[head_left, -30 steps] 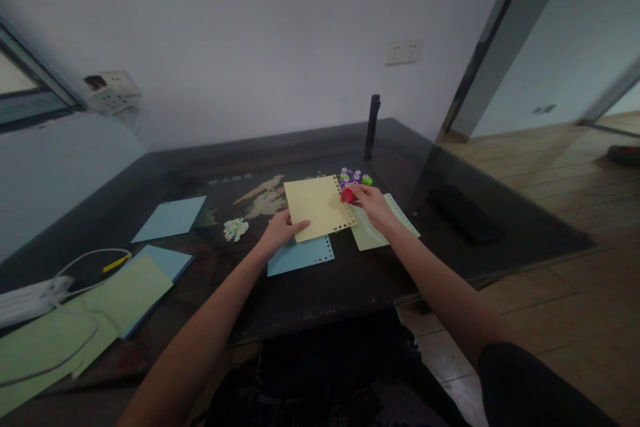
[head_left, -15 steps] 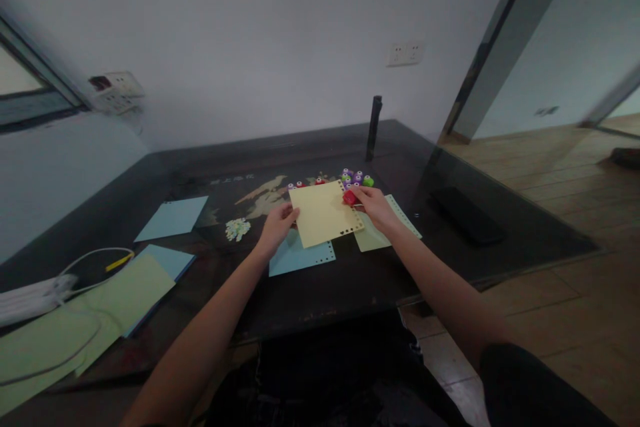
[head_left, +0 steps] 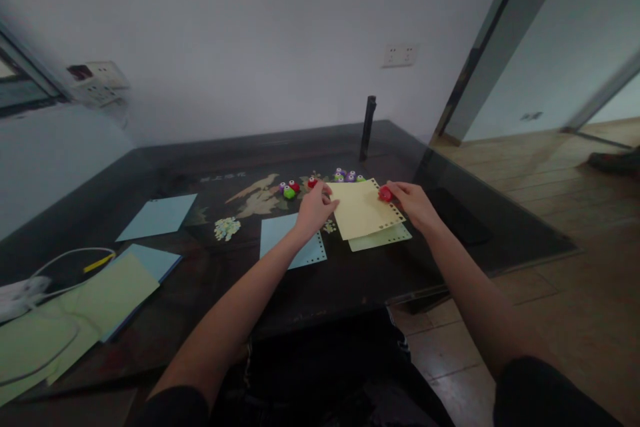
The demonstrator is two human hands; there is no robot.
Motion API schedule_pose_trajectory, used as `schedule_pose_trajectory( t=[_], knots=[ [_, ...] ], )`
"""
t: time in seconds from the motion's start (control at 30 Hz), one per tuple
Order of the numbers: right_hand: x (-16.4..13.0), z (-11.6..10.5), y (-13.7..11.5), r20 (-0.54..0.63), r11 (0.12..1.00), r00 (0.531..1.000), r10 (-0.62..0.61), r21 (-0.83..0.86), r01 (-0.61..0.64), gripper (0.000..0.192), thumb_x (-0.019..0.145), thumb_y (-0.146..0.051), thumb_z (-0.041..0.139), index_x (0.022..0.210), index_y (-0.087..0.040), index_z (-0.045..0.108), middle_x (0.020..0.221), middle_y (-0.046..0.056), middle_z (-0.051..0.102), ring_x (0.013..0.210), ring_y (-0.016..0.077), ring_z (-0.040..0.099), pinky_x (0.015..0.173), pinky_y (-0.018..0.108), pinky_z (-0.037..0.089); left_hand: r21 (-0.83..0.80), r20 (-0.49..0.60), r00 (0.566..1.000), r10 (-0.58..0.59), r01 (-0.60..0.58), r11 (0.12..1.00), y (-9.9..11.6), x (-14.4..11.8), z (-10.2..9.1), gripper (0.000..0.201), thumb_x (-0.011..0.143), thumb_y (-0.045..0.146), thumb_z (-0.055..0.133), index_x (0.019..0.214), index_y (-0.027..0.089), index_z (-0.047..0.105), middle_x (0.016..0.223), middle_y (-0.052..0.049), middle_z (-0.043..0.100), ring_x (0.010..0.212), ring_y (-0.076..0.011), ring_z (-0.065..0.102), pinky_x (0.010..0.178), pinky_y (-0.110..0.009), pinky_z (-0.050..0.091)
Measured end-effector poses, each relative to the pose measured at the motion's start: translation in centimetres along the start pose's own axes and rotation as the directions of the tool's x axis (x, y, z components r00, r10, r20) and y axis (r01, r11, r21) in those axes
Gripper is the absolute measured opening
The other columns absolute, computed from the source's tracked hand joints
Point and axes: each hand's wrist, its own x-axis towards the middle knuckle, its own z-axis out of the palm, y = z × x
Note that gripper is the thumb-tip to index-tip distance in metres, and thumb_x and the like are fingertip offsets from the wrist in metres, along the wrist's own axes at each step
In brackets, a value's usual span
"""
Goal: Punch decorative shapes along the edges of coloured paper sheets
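A pale yellow sheet of paper (head_left: 361, 209) with punched holes along its right and lower edges is held over a light green sheet (head_left: 381, 239). My left hand (head_left: 316, 205) is closed on its upper left edge, thumb and fingers pinching it. Closed around a small red craft punch (head_left: 385, 193) at the sheet's right edge is my right hand (head_left: 413, 202). A blue sheet (head_left: 280, 230), also with holes along its edge, lies under my left wrist. Tiny paper cut-outs (head_left: 329, 227) lie between the blue and green sheets.
Purple and green punches (head_left: 345, 176) stand behind the yellow sheet, with a few more (head_left: 289, 191) to their left. A pile of paper bits (head_left: 227, 228), another blue sheet (head_left: 159, 217) and a white power strip (head_left: 23, 297) are at left. A black upright object (head_left: 368, 128) stands behind.
Both hands have moved right with the yellow sheet and red punch, from above the blue sheet to above the green one. More of the blue sheet and the punches behind now shows.
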Motion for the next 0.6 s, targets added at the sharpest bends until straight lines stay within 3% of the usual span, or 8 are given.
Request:
schedule_pose_trajectory(
  t=[0.2, 0.37, 0.6],
  knots=[
    [-1.5, -2.1, 1.9, -0.008, 0.98, 1.0, -0.007, -0.197, 0.005, 0.042, 0.078, -0.054, 0.055, 0.075, -0.014, 0.07, 0.071, 0.008, 0.069, 0.059, 0.0155, 0.056, 0.054, 0.027, 0.04, 0.252, 0.14, 0.988, -0.059, 0.022, 0.967, 0.5, -0.4, 2.9, 0.018, 0.074, 0.024, 0.066, 0.088, 0.02, 0.056, 0.076, -0.003, 0.067, 0.074, -0.02, 0.063, 0.066, -0.029, 0.043],
    [-1.7, -2.0, 2.1, 0.002, 0.934, 0.999, -0.049, -0.353, 0.047, 0.044, 0.08, -0.053, 0.05, 0.076, -0.014, 0.07, 0.067, 0.006, 0.067, 0.057, 0.0155, 0.054, 0.052, 0.027, 0.035, 0.41, 0.156, 0.986, -0.056, -0.013, 0.912, 0.4, -0.6, 3.4, 0.019, 0.077, 0.026, 0.063, 0.093, 0.021, 0.056, 0.081, -0.006, 0.068, 0.081, -0.0242, 0.063, 0.069, -0.031, 0.044],
    [-1.8, -2.0, 2.0, 0.021, 0.892, 0.997, -0.069, -0.446, 0.072, 0.048, 0.081, -0.055, 0.047, 0.078, -0.013, 0.071, 0.065, 0.006, 0.065, 0.054, 0.0144, 0.05, 0.05, 0.026, 0.032, 0.451, 0.185, 0.982, -0.041, -0.048, 0.891, 0.3, -1.1, 3.6, 0.019, 0.079, 0.026, 0.062, 0.096, 0.021, 0.055, 0.081, -0.006, 0.068, 0.084, -0.0241, 0.063, 0.074, -0.031, 0.044]
  ],
)
